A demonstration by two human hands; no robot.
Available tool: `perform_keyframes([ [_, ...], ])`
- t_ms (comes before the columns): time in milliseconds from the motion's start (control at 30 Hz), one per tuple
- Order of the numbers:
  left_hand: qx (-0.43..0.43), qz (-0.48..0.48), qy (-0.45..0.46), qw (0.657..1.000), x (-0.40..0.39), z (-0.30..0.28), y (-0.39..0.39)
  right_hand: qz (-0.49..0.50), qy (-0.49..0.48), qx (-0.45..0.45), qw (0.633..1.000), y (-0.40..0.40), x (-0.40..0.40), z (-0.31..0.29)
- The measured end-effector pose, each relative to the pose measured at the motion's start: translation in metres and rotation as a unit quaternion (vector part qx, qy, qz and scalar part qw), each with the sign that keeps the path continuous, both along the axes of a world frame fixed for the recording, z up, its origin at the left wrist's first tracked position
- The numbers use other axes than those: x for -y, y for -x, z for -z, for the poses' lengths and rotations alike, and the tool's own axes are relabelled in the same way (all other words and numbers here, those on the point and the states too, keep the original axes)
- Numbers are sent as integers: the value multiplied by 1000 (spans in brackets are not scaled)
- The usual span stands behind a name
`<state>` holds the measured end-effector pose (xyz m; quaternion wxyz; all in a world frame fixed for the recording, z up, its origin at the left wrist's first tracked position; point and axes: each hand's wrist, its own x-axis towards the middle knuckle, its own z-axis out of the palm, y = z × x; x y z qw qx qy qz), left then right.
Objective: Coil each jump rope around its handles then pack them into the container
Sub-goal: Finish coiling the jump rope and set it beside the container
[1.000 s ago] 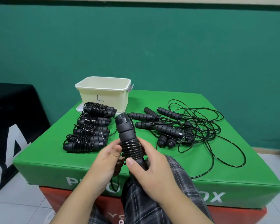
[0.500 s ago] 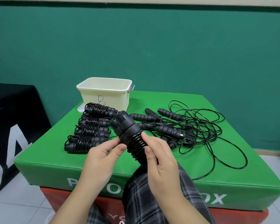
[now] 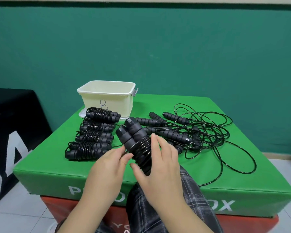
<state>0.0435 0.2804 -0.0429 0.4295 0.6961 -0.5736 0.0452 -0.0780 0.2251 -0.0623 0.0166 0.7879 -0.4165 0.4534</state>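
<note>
I hold a black jump rope (image 3: 134, 137) with its cord wound around both handles, tilted up to the left above the near edge of the green box. My left hand (image 3: 107, 165) pinches the coil from the left. My right hand (image 3: 160, 162) wraps the coil from the right, fingers spread over it. Several coiled ropes (image 3: 92, 135) lie in a row on the box's left side. Behind them stands the cream container (image 3: 107, 96), marked "B". Uncoiled ropes (image 3: 191, 132) lie tangled on the right.
The green padded box (image 3: 49, 165) sits on a red one (image 3: 60, 209). A loose cord loop (image 3: 238, 158) reaches the box's right front. A black padded block (image 3: 12, 125) stands at left. A teal wall rises behind. My plaid-clad knee (image 3: 188, 199) is below the hands.
The held rope has tilted further left and lifted slightly. My right hand moved from gripping low on the handles to covering the coil; my left fingers shifted onto the coil's left side.
</note>
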Motion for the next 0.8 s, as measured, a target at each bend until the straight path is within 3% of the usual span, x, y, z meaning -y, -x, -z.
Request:
perform_keyframes([
  [133, 91, -10, -37, 995, 0, -2, 8, 29, -14, -6, 999, -1, 3, 4],
  [300, 50, 19, 0, 999, 2, 0, 8, 22, -8, 16, 1000, -1, 4, 2],
  [467, 53, 54, 46, 996, 3, 0, -4, -72, -43, 37, 996, 4, 2, 1],
  [667, -83, 107, 143, 980, 7, 9, -7, -194, -134, 165, 958, 11, -3, -5],
  [800, -159, 108, 163, 968, 8, 6, -2, -240, -157, 189, 939, 12, -7, -10],
])
